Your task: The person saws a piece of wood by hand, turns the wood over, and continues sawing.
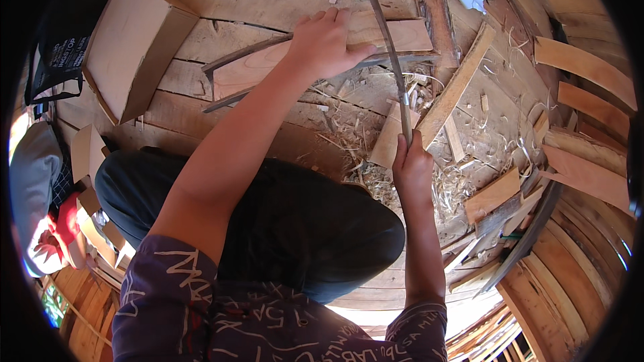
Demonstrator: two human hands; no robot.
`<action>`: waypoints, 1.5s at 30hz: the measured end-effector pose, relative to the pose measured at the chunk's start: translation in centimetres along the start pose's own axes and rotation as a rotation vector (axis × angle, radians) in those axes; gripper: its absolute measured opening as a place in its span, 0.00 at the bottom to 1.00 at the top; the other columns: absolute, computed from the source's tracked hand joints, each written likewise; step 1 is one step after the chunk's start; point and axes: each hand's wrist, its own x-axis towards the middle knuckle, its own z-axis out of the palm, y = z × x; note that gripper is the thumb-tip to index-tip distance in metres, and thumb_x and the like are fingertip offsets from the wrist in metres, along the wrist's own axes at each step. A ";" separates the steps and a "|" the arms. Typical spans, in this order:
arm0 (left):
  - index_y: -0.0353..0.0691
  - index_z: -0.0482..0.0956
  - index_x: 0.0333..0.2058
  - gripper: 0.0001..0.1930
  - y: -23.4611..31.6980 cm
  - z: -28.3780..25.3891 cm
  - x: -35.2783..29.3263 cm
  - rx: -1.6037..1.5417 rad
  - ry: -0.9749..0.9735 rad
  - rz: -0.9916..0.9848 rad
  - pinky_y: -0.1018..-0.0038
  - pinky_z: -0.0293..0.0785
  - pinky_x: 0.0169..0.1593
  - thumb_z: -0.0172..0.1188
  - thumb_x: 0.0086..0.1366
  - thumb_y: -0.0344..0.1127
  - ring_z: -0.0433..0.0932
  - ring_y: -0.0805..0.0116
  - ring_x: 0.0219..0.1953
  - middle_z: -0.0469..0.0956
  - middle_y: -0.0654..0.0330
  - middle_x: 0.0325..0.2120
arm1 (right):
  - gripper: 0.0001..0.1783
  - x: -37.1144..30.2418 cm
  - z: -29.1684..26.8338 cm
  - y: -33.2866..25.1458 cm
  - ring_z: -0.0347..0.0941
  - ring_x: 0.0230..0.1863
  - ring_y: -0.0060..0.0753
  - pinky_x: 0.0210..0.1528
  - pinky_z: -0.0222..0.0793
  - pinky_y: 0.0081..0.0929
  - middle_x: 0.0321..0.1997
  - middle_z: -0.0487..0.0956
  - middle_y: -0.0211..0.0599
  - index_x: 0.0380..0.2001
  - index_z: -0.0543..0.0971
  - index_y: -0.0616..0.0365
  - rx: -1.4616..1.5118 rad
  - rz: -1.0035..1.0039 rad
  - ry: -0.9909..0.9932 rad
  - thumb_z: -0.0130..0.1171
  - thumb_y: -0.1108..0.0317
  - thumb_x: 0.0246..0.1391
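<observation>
A light wooden board (248, 72) with dark bark edges lies across the plank floor in front of me. My left hand (327, 45) grips it across its middle, thumb stretched toward the near edge and fingers over the far side, their tips partly hidden. In my right hand (411, 161) is a machete (384, 33), the fingers wrapped round its handle, most of which they cover. Its long, narrow blade points away from me and crosses over the right part of the board. Whether the blade touches the wood I cannot tell.
Curled shavings (446, 184) and chips litter the floor by my right hand. A long wood strip (463, 84) slants beside the machete. A cardboard box (131, 43) and a black bag (64, 47) stand at the left. Several planks (587, 174) line the right side.
</observation>
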 end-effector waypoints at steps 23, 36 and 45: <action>0.36 0.69 0.58 0.41 -0.8 1.0 -0.6 0.027 0.132 0.094 0.55 0.70 0.53 0.59 0.58 0.65 0.77 0.50 0.48 0.77 0.47 0.47 | 0.09 -3.6 -1.8 0.5 0.76 0.18 0.56 0.17 0.68 0.47 0.14 0.74 0.51 0.38 0.70 0.61 0.007 0.035 -0.071 0.53 0.66 0.64; 0.36 0.70 0.56 0.40 -0.7 1.5 -0.5 0.050 0.190 0.046 0.56 0.71 0.52 0.58 0.58 0.66 0.79 0.51 0.46 0.78 0.47 0.45 | 0.09 -2.6 -2.0 0.5 0.76 0.19 0.57 0.17 0.68 0.47 0.15 0.75 0.52 0.40 0.71 0.61 -0.043 0.052 -0.062 0.53 0.65 0.64; 0.35 0.71 0.55 0.40 0.0 0.9 -1.1 0.029 0.170 0.114 0.57 0.71 0.52 0.58 0.58 0.66 0.79 0.51 0.46 0.79 0.48 0.44 | 0.10 2.6 0.3 -0.9 0.76 0.20 0.59 0.19 0.69 0.49 0.16 0.75 0.52 0.39 0.71 0.61 -0.039 -0.050 0.027 0.51 0.64 0.65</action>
